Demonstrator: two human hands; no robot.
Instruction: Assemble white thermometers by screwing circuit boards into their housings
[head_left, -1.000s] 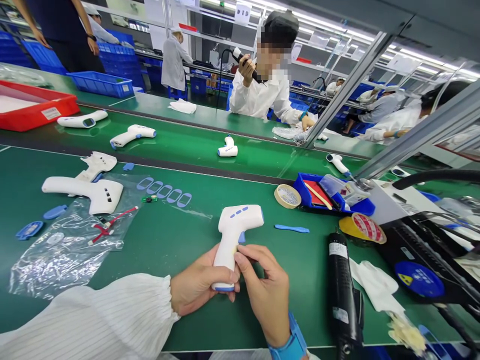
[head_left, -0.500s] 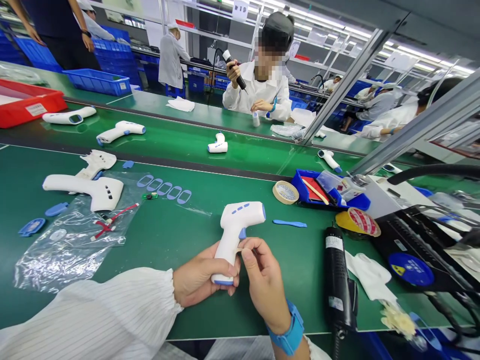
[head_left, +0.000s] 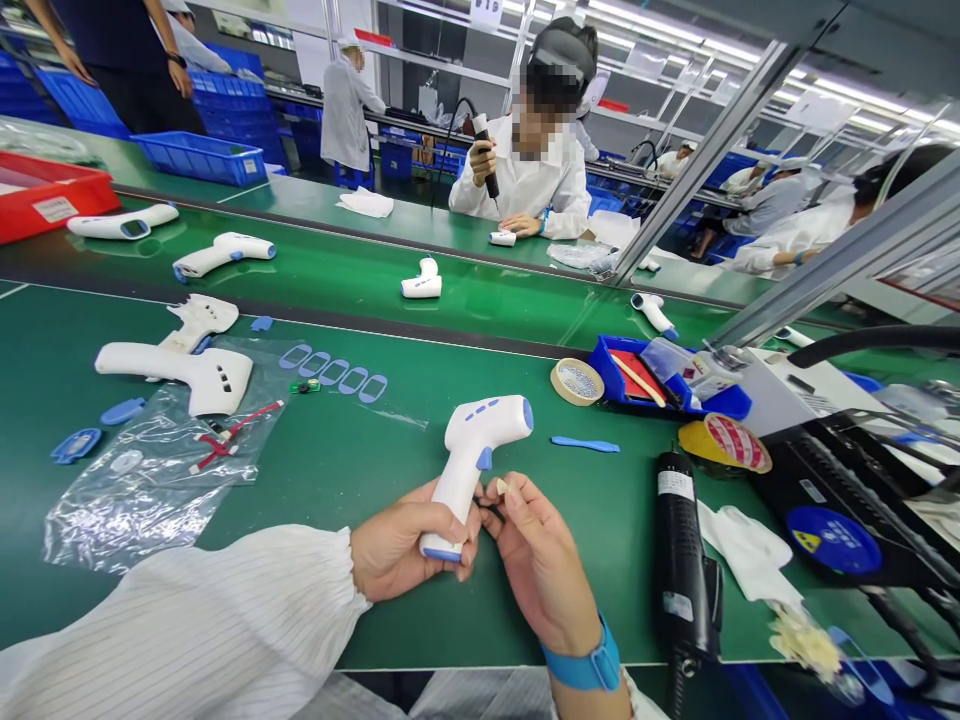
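My left hand is wrapped round the handle of a white infrared thermometer gun with blue buttons, a blue trigger and a blue base. The thermometer is held upright above the bench, its nose turned to the right. Just right of the handle, my right hand pinches a small cream-coloured scrap, which looks like tape, between thumb and forefinger. Some of the right fingertips are close to the left ones; whether they touch is hard to tell. A blue wristband circles my right wrist.
White thermometer shell halves lie beside a clear plastic bag with red wires. Blue oval frames, a blue pry tool, a tape roll and a black electric screwdriver rest on the bench. A co-worker sits opposite.
My right hand has drawn slightly away from the handle, and the cream scrap it pinches now stands clear of the thermometer. Opposite, the co-worker's screwdriver and thermometer are lower. Thermometers behind shifted left.
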